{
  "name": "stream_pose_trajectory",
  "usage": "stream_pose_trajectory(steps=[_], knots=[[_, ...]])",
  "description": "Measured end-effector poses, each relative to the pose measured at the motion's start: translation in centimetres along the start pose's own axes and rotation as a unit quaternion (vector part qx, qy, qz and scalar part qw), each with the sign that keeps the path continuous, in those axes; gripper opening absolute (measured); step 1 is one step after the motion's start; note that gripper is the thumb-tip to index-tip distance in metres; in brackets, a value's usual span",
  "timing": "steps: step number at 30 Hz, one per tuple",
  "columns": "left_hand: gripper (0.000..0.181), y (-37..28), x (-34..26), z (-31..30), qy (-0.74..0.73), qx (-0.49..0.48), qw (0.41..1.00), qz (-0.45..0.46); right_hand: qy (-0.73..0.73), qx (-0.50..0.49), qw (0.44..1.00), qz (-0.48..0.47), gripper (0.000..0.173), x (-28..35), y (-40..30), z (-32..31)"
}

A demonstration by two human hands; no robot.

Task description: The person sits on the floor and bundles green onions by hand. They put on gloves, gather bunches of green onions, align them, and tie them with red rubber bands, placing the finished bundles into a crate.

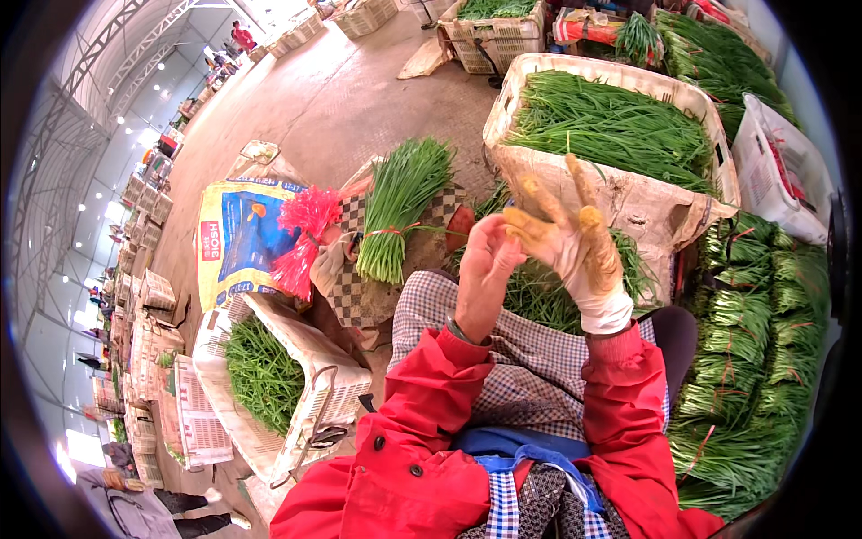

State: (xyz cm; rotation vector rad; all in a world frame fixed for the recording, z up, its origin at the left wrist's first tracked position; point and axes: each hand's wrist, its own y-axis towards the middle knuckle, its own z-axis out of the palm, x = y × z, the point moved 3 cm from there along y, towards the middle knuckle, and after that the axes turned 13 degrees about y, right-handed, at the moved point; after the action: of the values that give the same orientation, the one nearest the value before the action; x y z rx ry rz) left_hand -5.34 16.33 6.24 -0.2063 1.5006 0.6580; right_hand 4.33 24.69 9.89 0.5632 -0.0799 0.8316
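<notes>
My bare left hand (483,273) pinches a fingertip of the stained white glove (606,306) worn on my right hand (572,242). The fingers of my right hand are spread, and no item shows in its palm. Beyond my left hand, a bundle of green chives (407,209), tied with a red band, lies on a checkered cloth (350,296). Left of it is a bunch of pink plastic ties (306,236). Loose green leaves (542,296) lie behind my hands, beside the checked apron on my lap.
A large crate (502,124) of loose chives stands ahead. Tied bundles (734,337) are stacked at right, near a white basket (761,162). At left are a blue and yellow sack (246,229) and a tilted crate (337,384) holding greens. A person (135,505) is at lower left.
</notes>
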Motion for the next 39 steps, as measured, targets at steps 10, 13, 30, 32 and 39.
stream_pose_trajectory(steps=[10,13,30,32,39], knots=[[0.028,-1.2,1.3,0.5,-0.084,0.010,0.996,-0.003,0.023,-0.016,1.000,-0.005,0.078,-2.5,0.2,-0.6],[0.026,-1.8,1.5,1.2,-0.133,-0.005,0.990,-0.039,0.006,0.008,1.000,-0.013,0.077,-2.5,-0.2,0.7],[0.013,-2.8,0.5,-0.5,-0.001,0.130,0.988,-0.080,0.091,0.014,0.996,-0.001,0.082,-2.6,-0.4,1.7],[0.011,-3.1,0.3,-1.4,0.052,0.158,0.985,-0.055,0.096,0.013,0.995,0.017,0.082,-2.7,-0.6,2.3],[0.010,-3.8,0.0,-2.1,0.039,0.157,0.985,-0.067,0.059,0.007,0.998,-0.007,0.080,-3.5,-0.5,2.7]])
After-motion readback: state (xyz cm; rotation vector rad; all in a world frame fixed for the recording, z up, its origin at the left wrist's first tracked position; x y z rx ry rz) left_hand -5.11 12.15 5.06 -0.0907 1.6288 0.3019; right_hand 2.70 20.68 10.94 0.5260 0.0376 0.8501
